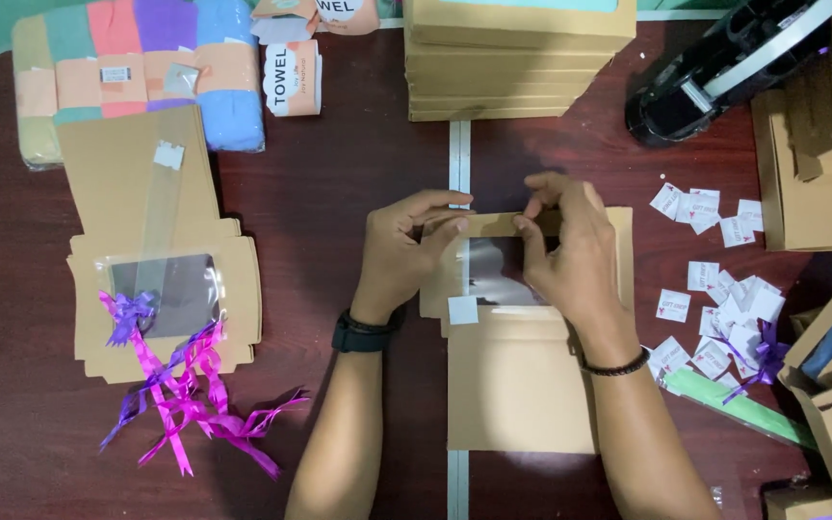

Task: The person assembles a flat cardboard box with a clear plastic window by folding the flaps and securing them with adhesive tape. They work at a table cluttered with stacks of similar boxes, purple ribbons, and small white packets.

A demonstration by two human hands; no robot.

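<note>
A flat brown cardboard box blank [517, 380] with a clear plastic window [498, 270] lies on the dark red table [339, 193] in front of me. My left hand [402, 250] pinches the blank's upper left edge beside the window. My right hand [570, 250] presses its fingers on the upper edge above the window and covers the blank's right side. A small white tape tab [462, 309] sticks out below the window's left corner.
A stack of flat window blanks [146, 193] with purple and pink ribbon bows [185, 395] lies at left. Packed coloured towels [137, 67] sit at back left, stacked boxes [512, 58] at back centre, a black tape dispenser [724, 67] at back right, several small white tags [724, 289] at right.
</note>
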